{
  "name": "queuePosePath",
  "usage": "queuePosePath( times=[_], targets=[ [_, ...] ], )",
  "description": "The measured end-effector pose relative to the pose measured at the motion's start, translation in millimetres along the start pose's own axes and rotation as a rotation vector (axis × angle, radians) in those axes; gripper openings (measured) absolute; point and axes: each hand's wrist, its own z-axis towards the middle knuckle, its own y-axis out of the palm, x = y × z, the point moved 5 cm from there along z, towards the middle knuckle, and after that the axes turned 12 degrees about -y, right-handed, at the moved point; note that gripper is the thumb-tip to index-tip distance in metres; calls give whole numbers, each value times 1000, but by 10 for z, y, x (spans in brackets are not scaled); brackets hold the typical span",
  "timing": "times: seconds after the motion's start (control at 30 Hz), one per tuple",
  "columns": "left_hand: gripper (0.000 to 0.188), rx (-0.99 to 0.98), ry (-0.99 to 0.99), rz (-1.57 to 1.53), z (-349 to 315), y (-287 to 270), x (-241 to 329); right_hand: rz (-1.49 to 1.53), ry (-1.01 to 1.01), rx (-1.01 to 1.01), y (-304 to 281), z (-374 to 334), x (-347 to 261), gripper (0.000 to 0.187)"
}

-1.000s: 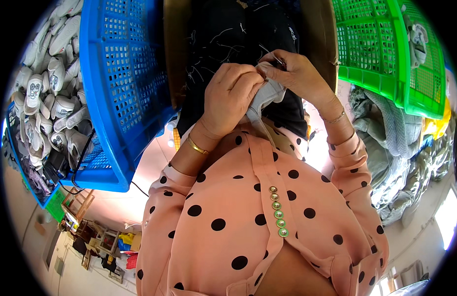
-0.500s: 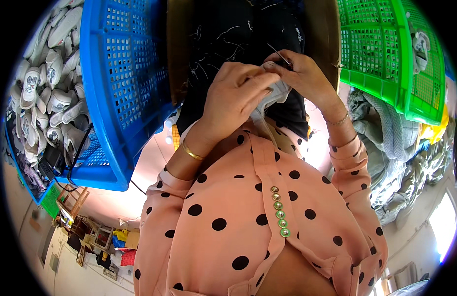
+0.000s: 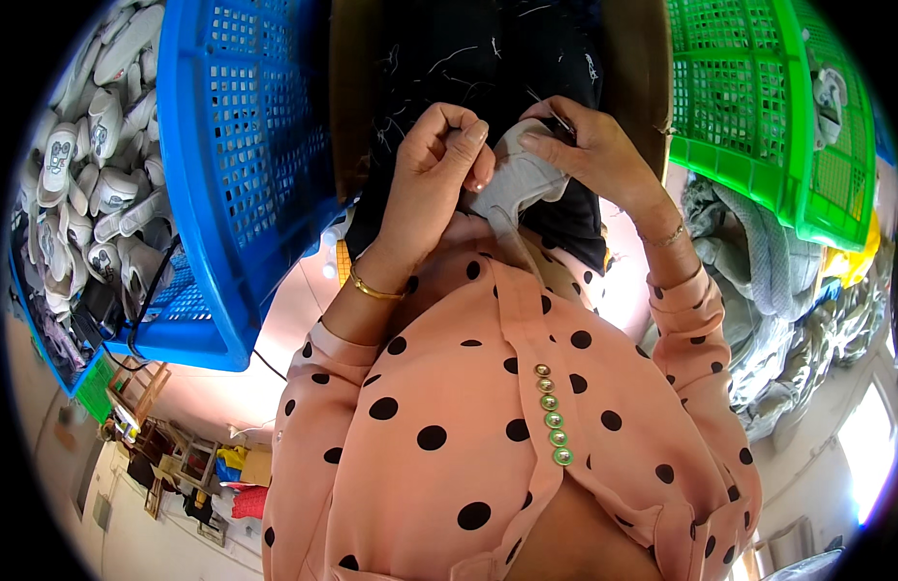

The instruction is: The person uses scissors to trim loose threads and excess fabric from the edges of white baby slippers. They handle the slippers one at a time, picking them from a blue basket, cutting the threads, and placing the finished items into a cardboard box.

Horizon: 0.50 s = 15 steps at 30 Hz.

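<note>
A light grey fabric piece, its shape partly folded, lies over my lap. My right hand is closed on its upper right edge, thumb across the cloth. Thin, dark, pointed metal shows between that hand's fingers; its kind I cannot make out. To the left of the cloth, my left hand is closed, thumb pressed against the curled index finger. Anything in that pinch is too small to see. One of its lower fingertips is close to the cloth's left edge.
Loose white threads lie on the dark cloth over my lap. At left stands a blue plastic basket, beside a heap of grey shoe-like pieces. A green basket is at right, above piled grey fabric.
My left hand has drawn away to the left from my right hand and curled into a pinch. More of the grey fabric piece now shows between them.
</note>
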Motion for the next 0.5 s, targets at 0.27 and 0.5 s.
queuePosePath(
  times=[0.27, 0.5],
  targets=[
    [18, 98, 832, 1169, -196, 338, 250, 61, 7, 44, 10, 8, 81, 36],
    [4, 46, 273, 422, -82, 141, 82, -15, -44, 21, 14, -8, 21, 41]
  ],
)
